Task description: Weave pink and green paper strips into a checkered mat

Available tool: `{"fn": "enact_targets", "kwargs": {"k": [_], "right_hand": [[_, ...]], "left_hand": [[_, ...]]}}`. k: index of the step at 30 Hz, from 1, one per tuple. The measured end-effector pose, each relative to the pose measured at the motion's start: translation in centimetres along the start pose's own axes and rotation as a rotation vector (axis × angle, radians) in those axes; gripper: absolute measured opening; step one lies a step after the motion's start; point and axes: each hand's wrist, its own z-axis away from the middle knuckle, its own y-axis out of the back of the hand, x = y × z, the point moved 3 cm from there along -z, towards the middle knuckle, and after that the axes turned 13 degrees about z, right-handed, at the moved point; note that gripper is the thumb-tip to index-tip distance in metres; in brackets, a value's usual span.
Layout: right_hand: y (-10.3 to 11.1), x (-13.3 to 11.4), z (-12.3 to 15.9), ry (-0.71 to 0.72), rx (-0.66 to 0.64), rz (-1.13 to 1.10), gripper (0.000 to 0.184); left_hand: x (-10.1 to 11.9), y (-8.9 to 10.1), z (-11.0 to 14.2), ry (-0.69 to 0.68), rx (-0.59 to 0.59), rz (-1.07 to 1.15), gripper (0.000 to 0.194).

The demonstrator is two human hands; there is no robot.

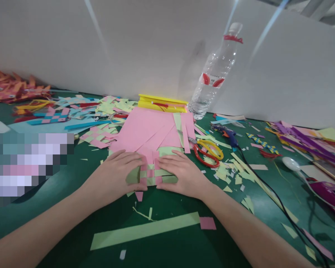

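Observation:
Between my two hands lies a small weave of pink and light green paper strips [150,174], low over the green table. My left hand [123,167] pinches its left side, thumb at the near edge and fingers on the far edge. On the other side my right hand [181,171] grips it the same way. My fingers cover both ends of the weave. Just beyond the hands are pink paper sheets [145,126]. Nearer to me a light green paper strip [145,230] lies flat, with a small pink paper piece [208,223] touching its right end.
Scissors with red and yellow handles [209,152] lie right of the pink sheets. A clear bottle [214,74] leans by the white wall. A glue gun [226,134] trails a black cable [265,182]. Paper scraps [231,171] cover the right; a woven paper piece [100,136] is left.

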Motion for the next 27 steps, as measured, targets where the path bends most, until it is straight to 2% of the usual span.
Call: {"fn": "enact_targets", "kwargs": {"k": [5,16,21,27], "right_hand": [[-0.10,-0.12,-0.03,0.010,0.002,0.004,0.051],[0.08,-0.35,-0.02,-0.011,-0.035,0.008,0.051],[0.25,-0.48,-0.03,-0.024,-0.057,-0.001,0.050],[0.23,-0.63,-0.07,-0.025,-0.047,0.001,0.049]], "left_hand": [[0.25,-0.04,0.00,-0.020,0.004,-0.009,0.040],[0.68,0.25,0.04,-0.062,0.019,-0.005,0.043],[0.30,0.22,0.12,-0.080,0.024,0.014,0.036],[0.24,-0.20,0.06,-0.028,0.027,0.035,0.039]]}}
